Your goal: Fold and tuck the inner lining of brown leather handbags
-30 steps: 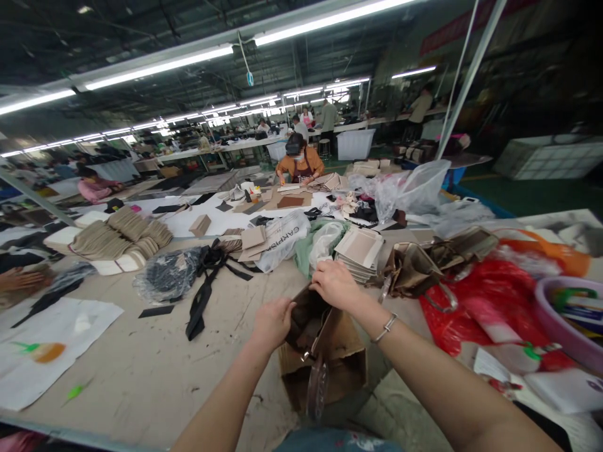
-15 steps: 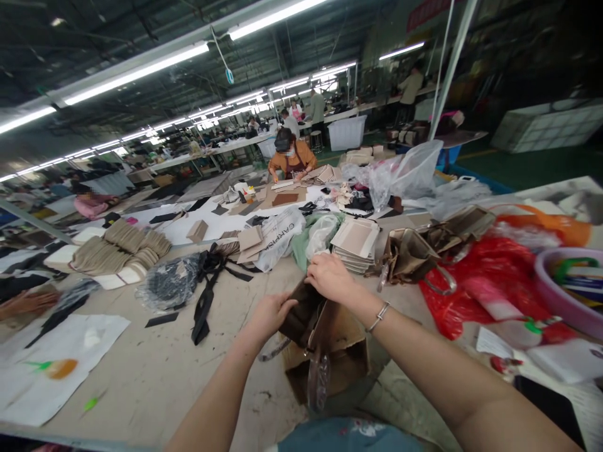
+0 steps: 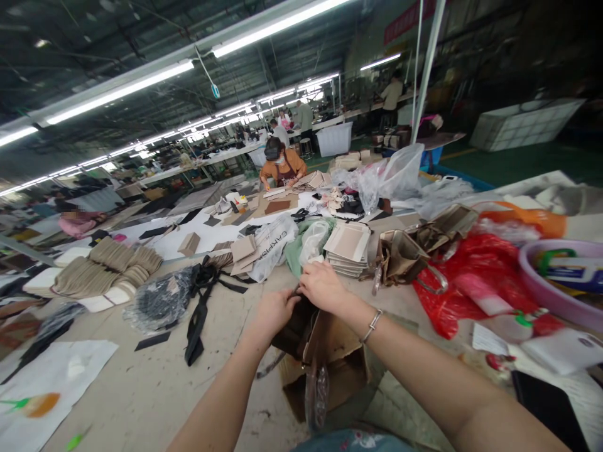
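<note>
A dark brown bag piece sits at the middle of the workbench, on top of a tan cardboard piece. My left hand is closed on its left upper edge. Over its top edge, my right hand grips with curled fingers, a silver bracelet on the wrist. The two hands nearly touch. A clear-wrapped handle hangs down in front of the cardboard.
A stack of tan panels and finished tan bags lie just beyond my hands. Red plastic and a purple basin are at the right. Black straps and white paper lie left. A person in orange works across the table.
My hands have drawn closer together on the brown bag piece. The view has shifted a little to the right and down.
</note>
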Motion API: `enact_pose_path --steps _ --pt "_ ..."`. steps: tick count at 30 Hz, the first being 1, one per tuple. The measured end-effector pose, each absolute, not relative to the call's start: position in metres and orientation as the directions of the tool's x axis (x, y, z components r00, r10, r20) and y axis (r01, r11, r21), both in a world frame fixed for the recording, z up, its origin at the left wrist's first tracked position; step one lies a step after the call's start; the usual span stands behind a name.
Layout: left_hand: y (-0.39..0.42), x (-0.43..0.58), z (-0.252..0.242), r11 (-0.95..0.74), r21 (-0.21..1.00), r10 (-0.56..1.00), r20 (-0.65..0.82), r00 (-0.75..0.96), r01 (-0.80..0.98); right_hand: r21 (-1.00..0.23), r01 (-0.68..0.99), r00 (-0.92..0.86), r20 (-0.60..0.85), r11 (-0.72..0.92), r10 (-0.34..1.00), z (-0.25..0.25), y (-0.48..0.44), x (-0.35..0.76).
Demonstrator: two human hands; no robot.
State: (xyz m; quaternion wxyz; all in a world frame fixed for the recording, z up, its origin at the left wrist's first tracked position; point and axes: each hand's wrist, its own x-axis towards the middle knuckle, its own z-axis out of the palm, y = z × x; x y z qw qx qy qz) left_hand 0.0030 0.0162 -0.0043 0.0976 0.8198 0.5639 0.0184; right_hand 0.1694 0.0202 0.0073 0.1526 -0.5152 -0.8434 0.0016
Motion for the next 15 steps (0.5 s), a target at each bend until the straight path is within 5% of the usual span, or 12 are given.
enact_pose_path --steps 8,15 --pt "0.021 0.006 -0.014 -0.300 0.118 0.945 -0.098 0.311 0.947 -0.098 0.778 -0.581 0.265 0.621 0.770 0.010 0.023 0.187" --pt "0.019 0.008 -0.011 -0.291 0.197 0.943 -0.105 0.315 0.936 -0.148 0.831 -0.479 0.300 0.536 0.825 0.005 0.023 0.182"
